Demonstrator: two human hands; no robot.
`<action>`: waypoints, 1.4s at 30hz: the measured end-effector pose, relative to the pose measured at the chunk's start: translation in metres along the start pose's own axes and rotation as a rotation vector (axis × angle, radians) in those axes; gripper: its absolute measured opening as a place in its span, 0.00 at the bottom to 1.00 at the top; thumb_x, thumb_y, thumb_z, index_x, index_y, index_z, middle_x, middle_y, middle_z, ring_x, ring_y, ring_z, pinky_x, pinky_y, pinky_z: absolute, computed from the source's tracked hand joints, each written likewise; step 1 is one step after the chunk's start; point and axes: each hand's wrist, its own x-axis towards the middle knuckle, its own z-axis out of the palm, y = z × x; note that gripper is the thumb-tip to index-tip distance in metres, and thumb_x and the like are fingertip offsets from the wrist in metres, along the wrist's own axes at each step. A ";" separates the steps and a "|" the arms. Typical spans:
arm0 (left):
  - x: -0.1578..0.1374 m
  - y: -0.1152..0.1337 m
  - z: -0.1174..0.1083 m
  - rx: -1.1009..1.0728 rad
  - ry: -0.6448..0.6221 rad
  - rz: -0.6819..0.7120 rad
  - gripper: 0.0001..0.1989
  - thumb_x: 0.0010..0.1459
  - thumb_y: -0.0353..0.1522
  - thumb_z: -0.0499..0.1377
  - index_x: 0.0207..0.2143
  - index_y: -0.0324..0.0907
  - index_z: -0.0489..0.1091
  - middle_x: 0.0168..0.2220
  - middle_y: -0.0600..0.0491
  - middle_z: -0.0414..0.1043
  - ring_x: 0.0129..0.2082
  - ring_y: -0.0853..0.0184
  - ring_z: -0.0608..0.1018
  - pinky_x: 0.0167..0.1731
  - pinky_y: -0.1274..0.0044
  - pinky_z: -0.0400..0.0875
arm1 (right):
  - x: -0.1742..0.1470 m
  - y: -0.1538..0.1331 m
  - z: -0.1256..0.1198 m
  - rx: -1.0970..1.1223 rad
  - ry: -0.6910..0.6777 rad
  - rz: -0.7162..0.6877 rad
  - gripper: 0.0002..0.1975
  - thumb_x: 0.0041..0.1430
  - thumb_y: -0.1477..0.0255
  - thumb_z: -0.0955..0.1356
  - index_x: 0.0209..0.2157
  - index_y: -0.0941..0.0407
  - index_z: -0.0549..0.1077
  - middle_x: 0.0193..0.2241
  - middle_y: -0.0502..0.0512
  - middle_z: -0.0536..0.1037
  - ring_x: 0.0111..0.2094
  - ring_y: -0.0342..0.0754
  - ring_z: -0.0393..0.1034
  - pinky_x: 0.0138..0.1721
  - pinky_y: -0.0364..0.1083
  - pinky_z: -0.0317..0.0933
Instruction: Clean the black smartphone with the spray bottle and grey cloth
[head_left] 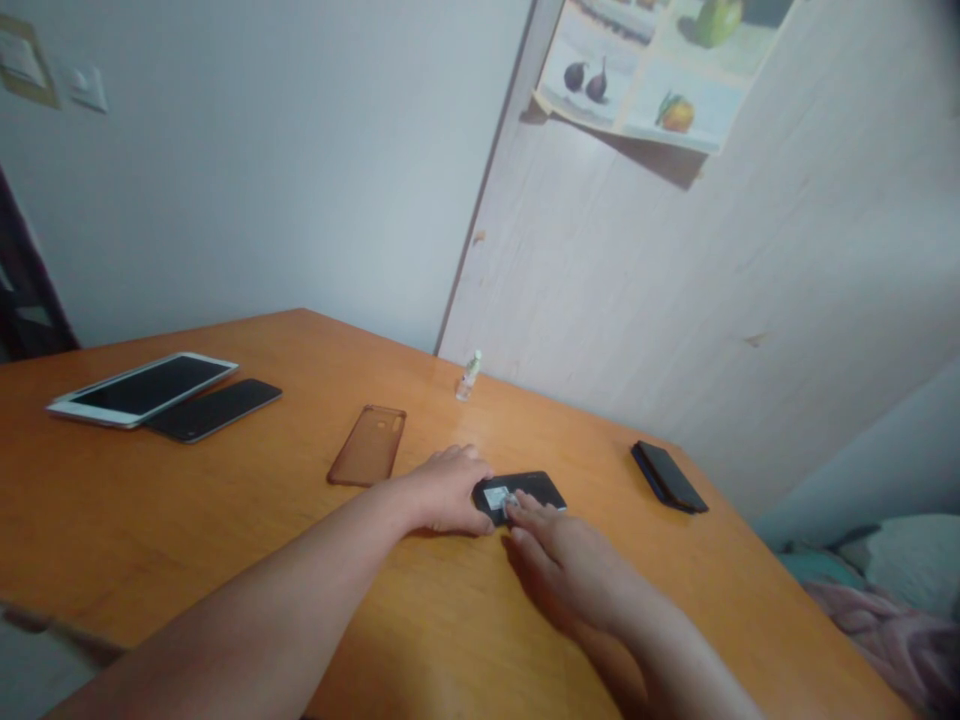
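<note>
Two forearms (247,600) nearest | left hand (450,492) pinching one dark device (538,487), flat on one table (187,520) | right hand (566,545) over it, grip unclear | one tablet (161,388), one phone (225,409), one case (367,450), one bottle (468,380)

Gripping dark phone (546,486) by left end on wooden surface (450,620) with left hand (453,492); touching its labelled face with fingers of right hand (577,548). Noted translucent brown case (366,447) to left.

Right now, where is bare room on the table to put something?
Bare: between right hand and dark item; also between left arm and phone by tablet. Crowded: around the left hand, with the case and labelled device close.
</note>
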 end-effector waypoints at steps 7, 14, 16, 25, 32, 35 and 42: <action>0.002 -0.002 0.003 0.000 0.004 0.002 0.23 0.43 0.46 0.64 0.41 0.47 0.73 0.42 0.49 0.70 0.45 0.55 0.74 0.42 0.70 0.69 | 0.011 0.023 0.007 -0.087 0.101 0.181 0.27 0.69 0.63 0.57 0.63 0.62 0.64 0.65 0.66 0.60 0.65 0.57 0.56 0.63 0.55 0.53; 0.002 -0.001 0.005 0.007 0.034 -0.022 0.26 0.43 0.44 0.64 0.45 0.44 0.68 0.45 0.47 0.70 0.45 0.54 0.74 0.42 0.69 0.70 | 0.011 0.006 0.013 0.033 0.037 -0.068 0.27 0.71 0.60 0.53 0.64 0.57 0.63 0.65 0.58 0.60 0.67 0.51 0.51 0.66 0.55 0.45; 0.002 -0.001 0.005 -0.005 0.030 -0.039 0.29 0.42 0.45 0.65 0.46 0.45 0.67 0.47 0.47 0.70 0.47 0.54 0.73 0.44 0.69 0.70 | 0.015 0.021 0.013 -0.020 0.086 0.074 0.28 0.71 0.61 0.53 0.63 0.61 0.63 0.65 0.62 0.61 0.67 0.53 0.51 0.66 0.57 0.45; 0.001 -0.003 0.009 -0.048 0.035 -0.045 0.38 0.43 0.45 0.64 0.56 0.42 0.61 0.55 0.43 0.68 0.55 0.51 0.71 0.52 0.67 0.67 | 0.019 0.006 0.018 0.027 0.011 -0.139 0.28 0.72 0.58 0.50 0.66 0.53 0.59 0.67 0.55 0.57 0.68 0.50 0.46 0.67 0.57 0.39; 0.002 -0.002 0.007 -0.058 0.016 -0.053 0.38 0.41 0.45 0.65 0.54 0.43 0.62 0.54 0.44 0.69 0.52 0.51 0.72 0.50 0.67 0.68 | 0.029 0.040 0.021 -0.079 0.129 0.204 0.28 0.71 0.60 0.52 0.65 0.58 0.60 0.66 0.62 0.58 0.68 0.54 0.48 0.66 0.63 0.37; 0.002 -0.001 0.008 -0.059 0.031 -0.047 0.38 0.42 0.44 0.64 0.56 0.41 0.61 0.55 0.42 0.68 0.54 0.50 0.72 0.51 0.66 0.68 | 0.026 0.019 0.021 0.001 0.057 -0.019 0.28 0.72 0.58 0.51 0.66 0.54 0.59 0.67 0.58 0.57 0.69 0.52 0.45 0.67 0.61 0.34; 0.001 0.000 0.006 -0.046 0.017 -0.088 0.41 0.40 0.45 0.65 0.57 0.42 0.59 0.55 0.43 0.68 0.54 0.50 0.71 0.51 0.67 0.68 | 0.034 0.030 0.023 0.018 0.103 0.106 0.27 0.72 0.58 0.51 0.65 0.52 0.59 0.67 0.57 0.56 0.69 0.54 0.45 0.65 0.67 0.31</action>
